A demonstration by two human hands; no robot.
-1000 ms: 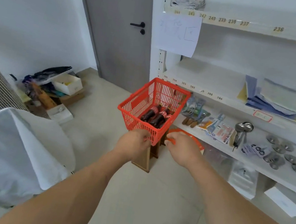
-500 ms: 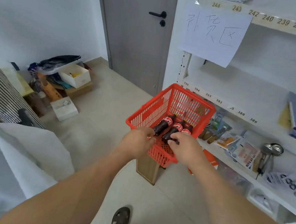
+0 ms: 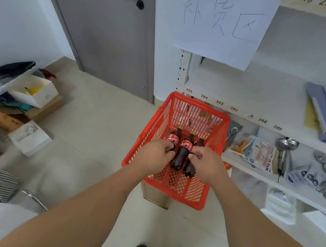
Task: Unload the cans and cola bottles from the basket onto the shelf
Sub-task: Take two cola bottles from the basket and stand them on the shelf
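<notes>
White shelf (image 3: 247, 98) w/ numbered edge stands beside a grey door (image 3: 101, 24). Left grip (image 3: 153, 156) grasps left cola bottle (image 3: 173, 139), right grip (image 3: 206, 165) grasps right cola bottle (image 3: 190, 169); middle cola bottle (image 3: 181, 154) lies between, all 3 inside red basket (image 3: 197, 199).

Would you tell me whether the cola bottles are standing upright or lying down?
Lying down: all three cola bottles rest on their sides in the red basket.

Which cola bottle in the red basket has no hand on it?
Find the red basket by the white shelf. Three cola bottles lie side by side inside. The middle bottle is free; the left hand and right hand grip its neighbours.
</notes>
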